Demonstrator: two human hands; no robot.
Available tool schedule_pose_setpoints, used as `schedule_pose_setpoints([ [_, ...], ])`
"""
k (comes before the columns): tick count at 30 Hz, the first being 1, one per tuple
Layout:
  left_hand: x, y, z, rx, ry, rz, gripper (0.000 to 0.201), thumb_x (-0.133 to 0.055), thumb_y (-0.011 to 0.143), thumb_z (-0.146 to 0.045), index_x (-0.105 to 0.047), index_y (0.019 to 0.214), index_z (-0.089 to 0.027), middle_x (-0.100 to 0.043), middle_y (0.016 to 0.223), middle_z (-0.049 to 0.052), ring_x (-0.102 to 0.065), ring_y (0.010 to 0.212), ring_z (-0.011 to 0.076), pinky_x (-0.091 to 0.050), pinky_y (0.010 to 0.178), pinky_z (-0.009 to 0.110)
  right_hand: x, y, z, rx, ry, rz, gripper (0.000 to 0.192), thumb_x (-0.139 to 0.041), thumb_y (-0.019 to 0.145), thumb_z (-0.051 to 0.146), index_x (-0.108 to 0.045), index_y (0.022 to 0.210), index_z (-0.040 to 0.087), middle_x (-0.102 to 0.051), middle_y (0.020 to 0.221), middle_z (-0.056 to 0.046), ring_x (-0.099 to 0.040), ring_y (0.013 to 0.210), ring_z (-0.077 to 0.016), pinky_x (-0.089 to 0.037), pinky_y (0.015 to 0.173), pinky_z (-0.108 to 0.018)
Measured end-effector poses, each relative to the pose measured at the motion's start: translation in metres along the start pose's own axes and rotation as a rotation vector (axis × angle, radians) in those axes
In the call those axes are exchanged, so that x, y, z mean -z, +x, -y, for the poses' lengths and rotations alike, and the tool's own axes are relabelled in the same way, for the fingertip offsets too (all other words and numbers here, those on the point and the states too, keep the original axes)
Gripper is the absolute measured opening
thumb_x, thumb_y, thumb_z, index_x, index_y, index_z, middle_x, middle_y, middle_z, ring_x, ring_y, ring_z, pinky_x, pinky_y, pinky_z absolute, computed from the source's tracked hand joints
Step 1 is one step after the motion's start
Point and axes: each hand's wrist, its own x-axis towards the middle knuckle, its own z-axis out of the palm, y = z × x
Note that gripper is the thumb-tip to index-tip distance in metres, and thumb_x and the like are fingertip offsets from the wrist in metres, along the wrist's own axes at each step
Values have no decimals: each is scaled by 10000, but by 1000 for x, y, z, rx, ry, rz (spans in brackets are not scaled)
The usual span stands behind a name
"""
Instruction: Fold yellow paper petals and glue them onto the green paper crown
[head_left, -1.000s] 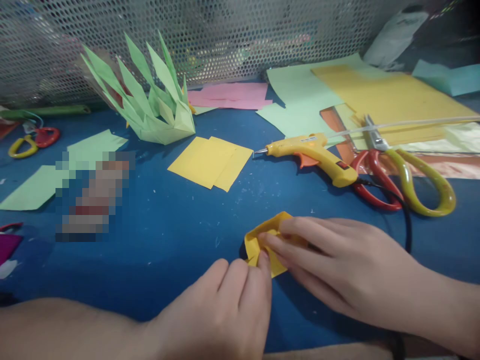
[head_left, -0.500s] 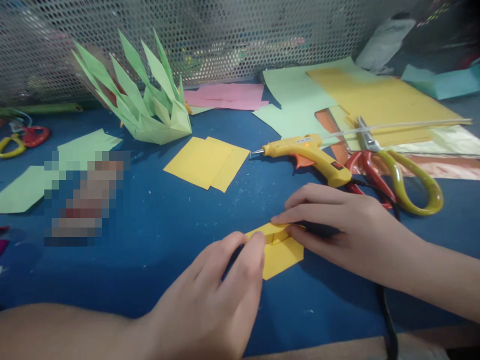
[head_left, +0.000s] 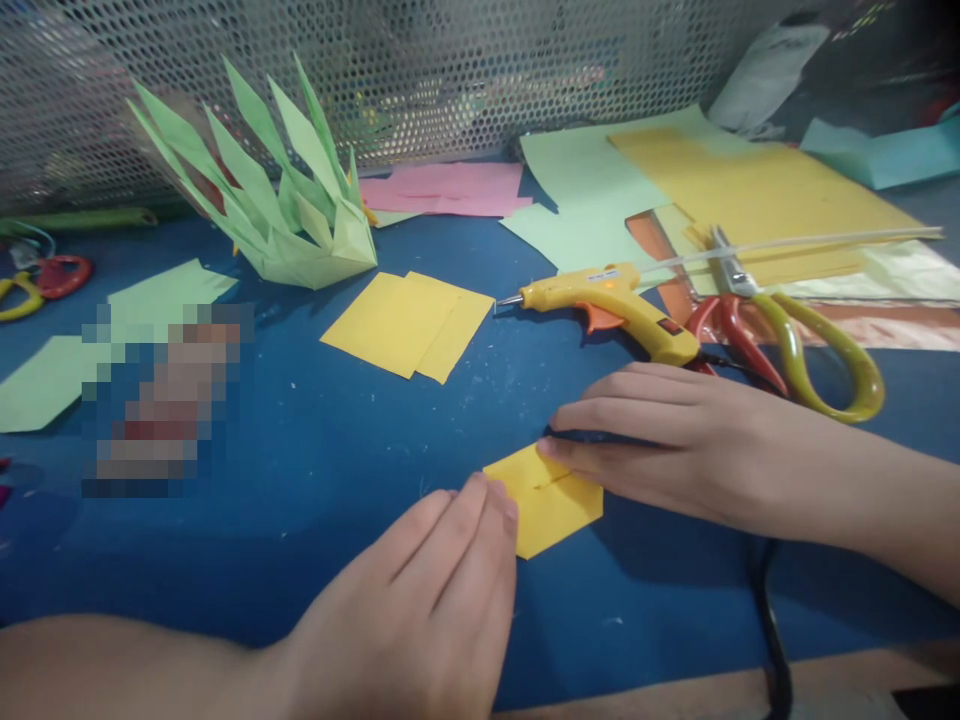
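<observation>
A small folded piece of yellow paper [head_left: 551, 520] lies on the blue table, with a crease line across its middle. My left hand [head_left: 420, 610] holds its left edge, fingers closed together on the paper. From the right, my right hand [head_left: 682, 455] presses its fingertips on the paper's upper edge, the fingers bunched together. Beyond my hands lie overlapping yellow paper sheets [head_left: 371, 325]. A yellow glue gun [head_left: 615, 295] rests on its side, its nozzle toward those sheets.
Scissors [head_left: 829, 350] with red and yellow-green handles lie beside the glue gun. A spiky green folded-paper form [head_left: 322, 250] stands at the back left. Green paper pieces [head_left: 45, 385], pink paper [head_left: 450, 188] and a large yellow sheet [head_left: 757, 190] lie around. A black cord [head_left: 769, 620] runs under my right arm.
The raised yellow flap now lies flat against the paper. My left fingers have drawn together at the left edge, and my right fingertips have shifted slightly left. The view has shifted slightly.
</observation>
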Motion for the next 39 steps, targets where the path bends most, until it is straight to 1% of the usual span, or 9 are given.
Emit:
schedule_pose_setpoints([
  [4,3,1,0,14,-5,34,354,-345,869,-22,-666,1015,-57,-727,1015,91,-665,934,215,-496,844,330,2,0,-1,27,-10,21,289,-352,962,140,-621,1063,114,-645,1050,-96,-557,925,-197,-492,780,-370],
  [10,3,3,5,-9,-48,-19,301,-398,880,-59,-688,957,-86,-744,950,68,-682,872,206,-545,774,312,0,0,-2,25,73,-31,306,-346,964,143,-641,1029,196,-667,1049,-51,-583,898,-161,-491,770,-334],
  [13,5,5,7,-5,-79,-5,319,-376,888,-48,-687,943,-92,-747,932,59,-683,859,199,-549,773,312,-2,-1,-3,26,105,-24,291,-358,961,141,-632,1051,177,-667,1077,-56,-586,949,-162,-485,810,-339],
  [16,6,5,8,-5,-105,0,337,-352,890,-36,-681,945,-87,-746,927,63,-683,858,202,-552,774,319,-4,-3,-6,56,84,-14,332,-304,976,142,-608,1110,147,-648,1153,-70,-577,994,-166,-475,835,-350],
  [20,1,4,8,10,-123,-29,244,-435,878,-70,-663,963,-80,-734,978,84,-680,905,226,-570,780,335,-5,-4,-8,93,83,-5,385,-248,987,141,-587,1169,156,-635,1195,-55,-576,1004,-163,-466,842,-353],
  [24,-6,3,7,46,-131,-64,187,-475,871,-82,-636,961,-52,-697,1072,156,-655,1011,262,-575,826,369,-4,-4,-8,95,97,-12,401,-250,988,146,-585,1197,218,-639,1198,-22,-588,981,-154,-469,849,-351],
  [27,-6,3,8,27,-137,-82,180,-471,874,-77,-627,958,-48,-705,1046,159,-662,1002,259,-579,833,373,-3,-3,-8,105,96,-8,388,-269,983,137,-595,1183,202,-640,1195,-30,-588,960,-153,-473,847,-352],
  [31,-3,3,10,-3,-168,-11,178,-489,864,-66,-628,972,-37,-703,1051,163,-670,987,263,-586,828,373,-2,-3,-8,113,85,-1,391,-273,975,123,-621,1138,197,-656,1152,-35,-584,939,-153,-476,846,-348],
  [39,-2,7,10,-25,-157,-22,256,-413,853,-18,-635,980,-22,-720,1006,141,-682,933,243,-585,791,336,-2,-3,-8,116,58,-6,395,-278,972,119,-644,1095,199,-669,1114,-31,-580,922,-152,-469,859,-344],
])
